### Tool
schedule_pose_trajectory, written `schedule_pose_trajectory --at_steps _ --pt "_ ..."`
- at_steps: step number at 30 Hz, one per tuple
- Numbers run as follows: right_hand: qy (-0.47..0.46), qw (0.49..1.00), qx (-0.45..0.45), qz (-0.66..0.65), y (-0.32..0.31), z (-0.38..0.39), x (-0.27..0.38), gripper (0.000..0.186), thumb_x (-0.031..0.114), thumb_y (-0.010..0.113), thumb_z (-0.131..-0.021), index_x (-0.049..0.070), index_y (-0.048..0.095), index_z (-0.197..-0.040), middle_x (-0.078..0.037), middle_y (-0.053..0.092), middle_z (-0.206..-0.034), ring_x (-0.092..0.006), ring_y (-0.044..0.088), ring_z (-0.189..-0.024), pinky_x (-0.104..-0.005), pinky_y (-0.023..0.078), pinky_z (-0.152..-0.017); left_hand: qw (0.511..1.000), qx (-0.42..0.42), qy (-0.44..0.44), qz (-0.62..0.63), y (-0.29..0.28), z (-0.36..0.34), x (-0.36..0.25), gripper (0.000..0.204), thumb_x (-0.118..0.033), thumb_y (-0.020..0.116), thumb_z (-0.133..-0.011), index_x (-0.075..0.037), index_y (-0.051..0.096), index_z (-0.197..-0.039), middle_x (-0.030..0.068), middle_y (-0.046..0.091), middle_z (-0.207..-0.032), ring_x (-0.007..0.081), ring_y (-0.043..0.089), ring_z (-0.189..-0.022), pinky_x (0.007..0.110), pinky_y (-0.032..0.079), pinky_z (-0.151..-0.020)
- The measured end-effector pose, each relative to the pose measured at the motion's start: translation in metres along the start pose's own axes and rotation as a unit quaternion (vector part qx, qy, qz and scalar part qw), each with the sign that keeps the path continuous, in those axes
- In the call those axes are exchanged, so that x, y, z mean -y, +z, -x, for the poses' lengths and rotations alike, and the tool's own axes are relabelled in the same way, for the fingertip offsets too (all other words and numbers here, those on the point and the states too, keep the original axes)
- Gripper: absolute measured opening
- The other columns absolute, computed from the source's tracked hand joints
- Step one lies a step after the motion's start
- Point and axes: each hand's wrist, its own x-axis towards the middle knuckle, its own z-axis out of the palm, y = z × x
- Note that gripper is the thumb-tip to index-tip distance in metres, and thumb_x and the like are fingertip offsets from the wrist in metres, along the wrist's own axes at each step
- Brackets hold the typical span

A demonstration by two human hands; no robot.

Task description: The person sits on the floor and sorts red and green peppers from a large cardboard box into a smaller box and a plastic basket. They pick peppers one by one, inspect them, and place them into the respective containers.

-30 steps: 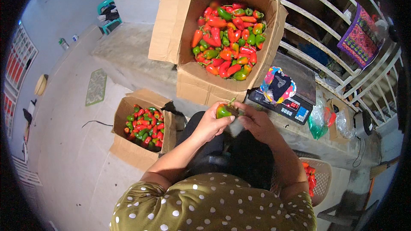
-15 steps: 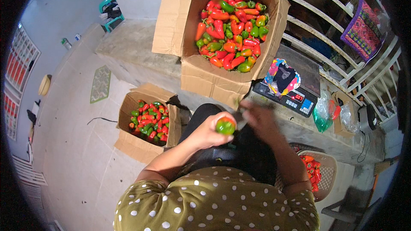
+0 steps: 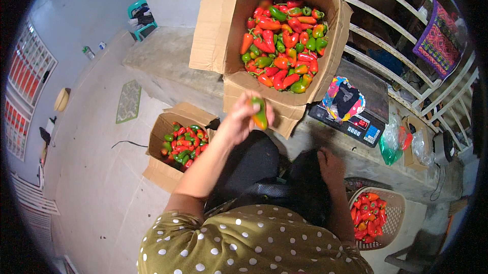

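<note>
My left hand (image 3: 244,120) is closed round a pepper (image 3: 260,113), green at the top and orange toward its tip, just in front of the large cardboard box's (image 3: 209,25) lower flap. Red, green and mixed-colour peppers (image 3: 284,45) cover that box's bottom. Low on the right, my right hand (image 3: 331,166) is by my dark-clad right leg, its fingers curled in shadow; what they hold, if anything, is hidden. A beige plastic basket (image 3: 395,215) near my right elbow contains red peppers (image 3: 368,217).
Left of my knees stands a smaller cardboard box (image 3: 157,172) of red and green peppers (image 3: 184,144). A black digital scale (image 3: 375,119) with a colourful cloth-like bundle (image 3: 345,100) sits on the concrete ledge. Plastic bags (image 3: 392,144) and white metal bars (image 3: 386,15) are farther right.
My left hand has moved up and away with the pepper, toward the large box. My right hand has drawn apart from it, back and right beside my leg. The view has shifted slightly.
</note>
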Motion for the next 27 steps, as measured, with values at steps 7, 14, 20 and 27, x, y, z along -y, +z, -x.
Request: schedule_pose_trajectory --at_steps 7,14,20,27 --pt "-0.016 1.000 -0.023 0.001 0.026 0.000 -0.008 0.035 0.041 0.046 -0.088 0.010 0.059 -0.098 -0.016 0.063 -0.086 -0.0373 0.060 -0.079 -0.0469 0.047 -0.070 0.820 -0.088 -0.083 -0.560 -0.043 -0.150 0.007 0.035 -0.028 0.057 -0.075 -0.005 0.058 -0.101 0.0149 0.059 -0.098 0.0258 0.062 -0.082 0.037 0.051 -0.070" --pt "0.004 0.999 -0.037 -0.008 0.022 0.005 -0.016 0.035 0.040 0.048 -0.087 0.009 0.060 -0.097 -0.017 0.063 -0.085 -0.0374 0.060 -0.078 -0.0462 0.047 -0.069 0.407 0.039 -0.112 -0.906 0.004 -0.174 0.058 0.035 -0.031 0.058 -0.072 -0.005 0.067 -0.094 0.0146 0.064 -0.097 0.0255 0.063 -0.090 0.037 0.051 -0.075" --pt "0.031 0.981 -0.078 -0.173 0.027 0.002 -0.042 0.033 0.036 0.050 -0.088 0.007 0.062 -0.100 -0.014 0.063 -0.081 -0.0318 0.061 -0.076 -0.0411 0.047 -0.069 0.928 -0.019 -0.210 -0.307 -0.028 -0.133 0.002 0.023 -0.025 0.053 -0.087 -0.004 0.058 -0.095 0.0105 0.064 -0.081 0.0137 0.056 -0.057 0.028 0.048 -0.049" --pt "-0.080 0.884 0.066 -0.455 -0.031 -0.028 0.057 0.037 0.024 0.049 -0.089 0.007 0.049 -0.122 0.001 0.047 -0.072 -0.0085 0.044 -0.067 -0.0239 0.040 -0.062 0.964 0.026 -0.227 -0.139 -0.008 -0.021 -0.021 0.037 -0.029 0.054 -0.088 -0.006 0.047 -0.116 0.0103 0.063 -0.087 0.0114 0.056 -0.057 0.023 0.047 -0.049"
